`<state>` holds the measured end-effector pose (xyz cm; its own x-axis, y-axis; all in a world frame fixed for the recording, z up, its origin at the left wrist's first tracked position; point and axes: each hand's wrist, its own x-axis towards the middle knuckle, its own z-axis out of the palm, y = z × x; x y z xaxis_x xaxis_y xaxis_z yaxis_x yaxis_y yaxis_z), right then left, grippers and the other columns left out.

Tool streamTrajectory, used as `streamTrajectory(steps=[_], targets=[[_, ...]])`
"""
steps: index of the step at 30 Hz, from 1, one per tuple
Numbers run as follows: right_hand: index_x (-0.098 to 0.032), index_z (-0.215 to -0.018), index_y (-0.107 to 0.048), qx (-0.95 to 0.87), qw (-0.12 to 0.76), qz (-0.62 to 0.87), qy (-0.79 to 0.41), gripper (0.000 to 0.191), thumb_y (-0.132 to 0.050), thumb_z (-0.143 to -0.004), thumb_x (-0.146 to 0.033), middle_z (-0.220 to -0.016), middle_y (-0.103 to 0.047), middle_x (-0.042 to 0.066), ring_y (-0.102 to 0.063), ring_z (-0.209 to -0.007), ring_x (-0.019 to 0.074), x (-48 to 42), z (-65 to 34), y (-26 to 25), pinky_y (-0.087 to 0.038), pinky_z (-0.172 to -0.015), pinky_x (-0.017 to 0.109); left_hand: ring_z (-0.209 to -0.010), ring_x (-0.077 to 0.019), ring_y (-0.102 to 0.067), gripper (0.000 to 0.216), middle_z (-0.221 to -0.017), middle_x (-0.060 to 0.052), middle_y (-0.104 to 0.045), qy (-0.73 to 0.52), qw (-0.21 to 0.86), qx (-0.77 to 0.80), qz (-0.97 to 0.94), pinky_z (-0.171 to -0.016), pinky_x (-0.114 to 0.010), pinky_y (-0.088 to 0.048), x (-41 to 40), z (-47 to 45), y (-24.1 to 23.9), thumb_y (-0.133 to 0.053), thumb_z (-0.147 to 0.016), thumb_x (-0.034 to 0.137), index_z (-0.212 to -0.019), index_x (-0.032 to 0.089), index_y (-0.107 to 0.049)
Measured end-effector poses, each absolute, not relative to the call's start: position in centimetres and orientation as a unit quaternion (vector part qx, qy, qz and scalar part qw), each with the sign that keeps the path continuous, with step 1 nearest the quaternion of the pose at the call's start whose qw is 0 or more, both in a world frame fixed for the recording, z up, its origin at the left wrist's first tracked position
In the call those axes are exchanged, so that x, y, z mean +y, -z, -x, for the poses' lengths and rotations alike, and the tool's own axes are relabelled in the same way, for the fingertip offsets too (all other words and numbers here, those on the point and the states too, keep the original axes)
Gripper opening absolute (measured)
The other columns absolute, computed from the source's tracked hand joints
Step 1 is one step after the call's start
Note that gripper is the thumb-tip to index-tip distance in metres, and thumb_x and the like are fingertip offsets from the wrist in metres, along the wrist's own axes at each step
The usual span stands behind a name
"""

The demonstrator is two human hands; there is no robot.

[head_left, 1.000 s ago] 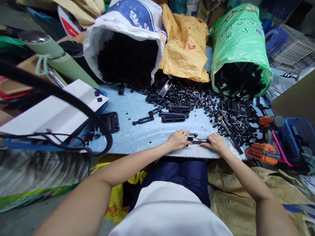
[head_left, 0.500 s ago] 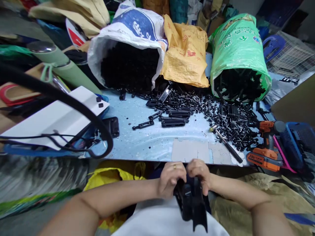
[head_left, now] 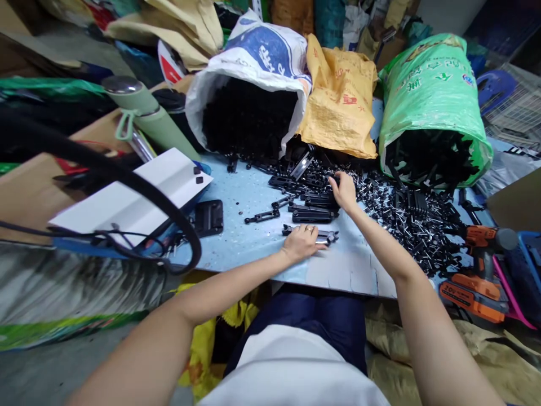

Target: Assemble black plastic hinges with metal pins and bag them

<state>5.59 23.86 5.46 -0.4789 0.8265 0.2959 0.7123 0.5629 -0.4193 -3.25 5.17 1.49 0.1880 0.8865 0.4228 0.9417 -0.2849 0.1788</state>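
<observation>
My left hand (head_left: pixel 302 243) lies flat, fingers stretched, on a long black plastic strip (head_left: pixel 328 237) near the front edge of the light blue table (head_left: pixel 245 242). My right hand (head_left: pixel 344 192) reaches farther back, its fingers curled down onto a stack of black plastic bars (head_left: pixel 313 214) beside a spread of small black pins (head_left: pixel 418 225). What the right fingers hold, if anything, is hidden.
Three sacks stand at the back: a white one (head_left: pixel 262 62), a yellow one (head_left: pixel 342 101) and a green one (head_left: pixel 431 96), two spilling black parts. An orange cordless drill (head_left: pixel 477 265) lies at the right. A white box (head_left: pixel 131 192), a green flask (head_left: pixel 147 115) and black cable (head_left: pixel 127 180) fill the left.
Both hands came up from my lap, where they held a black part. The left now presses a strip on the table and the right has reached back to the pile.
</observation>
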Motion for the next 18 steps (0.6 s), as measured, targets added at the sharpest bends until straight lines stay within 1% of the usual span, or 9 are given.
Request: streamTrajectory(steps=[3, 4, 6, 8, 9, 11, 13, 16, 18], targets=[[-0.012, -0.112, -0.05, -0.842, 0.144, 0.514, -0.075, 0.036, -0.041, -0.089, -0.037, -0.108, -0.058, 0.016, -0.048, -0.105, 0.0279, 27.7, -2.9, -6.7, -0.037, -0.089, 0.044, -0.104, -0.0299, -0.052, 0.056, -0.107, -0.017, -0.059, 0.206, 0.064, -0.671, 0.71, -0.088, -0.043, -0.04, 8.3, 5.1, -3.2, -0.041, -0.084, 0.055, -0.119, 0.012, -0.052], [-0.011, -0.113, -0.051, -0.839, 0.127, 0.525, -0.071, 0.035, -0.042, -0.089, -0.036, -0.108, -0.058, 0.016, -0.048, -0.106, 0.0286, 28.5, -2.1, -6.9, -0.037, -0.089, 0.044, -0.106, -0.0302, -0.05, 0.05, -0.112, -0.017, -0.057, 0.205, 0.058, -0.705, 0.677, -0.089, -0.044, -0.039, 9.2, 6.3, -3.9, -0.041, -0.086, 0.047, -0.121, 0.013, -0.05], [-0.012, -0.112, -0.053, -0.836, 0.108, 0.532, -0.083, 0.033, -0.046, -0.088, -0.032, -0.109, -0.059, 0.016, -0.048, -0.108, 0.0289, 29.4, -0.9, -7.2, -0.037, -0.09, 0.045, -0.104, -0.0305, -0.05, 0.038, -0.113, -0.019, -0.055, 0.188, 0.031, -0.785, 0.589, -0.084, -0.043, -0.041, 11.1, 9.5, -5.0, -0.037, -0.088, 0.028, -0.119, 0.01, -0.049], [-0.012, -0.109, -0.056, -0.832, 0.11, 0.53, -0.116, 0.03, -0.052, -0.084, -0.028, -0.111, -0.059, 0.015, -0.048, -0.11, 0.0279, 30.0, -0.3, -7.3, -0.036, -0.093, 0.043, -0.104, -0.0313, -0.049, 0.038, -0.114, -0.021, -0.053, 0.155, 0.003, -0.839, 0.521, -0.08, -0.042, -0.042, 12.8, 13.3, -5.5, -0.029, -0.085, 0.011, -0.117, 0.008, -0.05], [-0.012, -0.109, -0.057, -0.826, 0.121, 0.532, -0.143, 0.03, -0.055, -0.082, -0.025, -0.112, -0.059, 0.014, -0.048, -0.11, 0.0268, 30.2, -0.2, -7.3, -0.036, -0.094, 0.041, -0.107, -0.0318, -0.047, 0.041, -0.116, -0.021, -0.051, 0.14, -0.004, -0.851, 0.507, -0.081, -0.042, -0.041, 13.6, 15.1, -5.5, -0.027, -0.083, 0.007, -0.115, 0.008, -0.051], [-0.011, -0.111, -0.056, -0.794, 0.158, 0.543, -0.221, 0.036, -0.059, -0.077, -0.022, -0.11, -0.059, 0.013, -0.051, -0.106, 0.0234, 30.2, -0.6, -7.2, -0.039, -0.093, 0.037, -0.111, -0.0324, -0.044, 0.042, -0.12, -0.021, -0.049, 0.121, -0.018, -0.85, 0.512, -0.084, -0.043, -0.039, 15.0, 18.1, -5.1, -0.027, -0.08, 0.004, -0.113, 0.011, -0.053], [-0.013, -0.118, -0.052, -0.739, 0.2, 0.549, -0.335, 0.045, -0.061, -0.074, -0.022, -0.105, -0.061, 0.01, -0.056, -0.096, 0.0194, 29.6, -1.7, -7.1, -0.043, -0.086, 0.034, -0.111, -0.032, -0.043, 0.04, -0.12, -0.02, -0.049, 0.113, -0.026, -0.84, 0.53, -0.085, -0.043, -0.038, 15.9, 20.0, -4.3, -0.027, -0.08, 0.004, -0.108, 0.012, -0.054], [-0.018, -0.12, -0.051, -0.647, 0.241, 0.505, -0.518, 0.05, -0.061, -0.072, -0.028, -0.1, -0.062, 0.005, -0.058, -0.082, 0.0149, 27.2, -4.8, -6.7, -0.047, -0.073, 0.029, -0.107, -0.0288, -0.046, 0.035, -0.112, -0.017, -0.055, 0.117, -0.012, -0.821, 0.558, -0.085, -0.041, -0.038, 16.5, 21.3, -3.1, -0.027, -0.08, 0.004, -0.097, 0.015, -0.055], [-0.022, -0.117, -0.053, -0.618, 0.251, 0.441, -0.6, 0.051, -0.063, -0.068, -0.034, -0.101, -0.061, 0.004, -0.057, -0.079, 0.0138, 24.7, -7.6, -6.4, -0.047, -0.068, 0.028, -0.103, -0.0257, -0.048, 0.032, -0.104, -0.014, -0.058, 0.121, 0.002, -0.8, 0.587, -0.087, -0.041, -0.037, 16.6, 21.7, -2.8, -0.028, -0.079, 0.002, -0.093, 0.015, -0.054]])
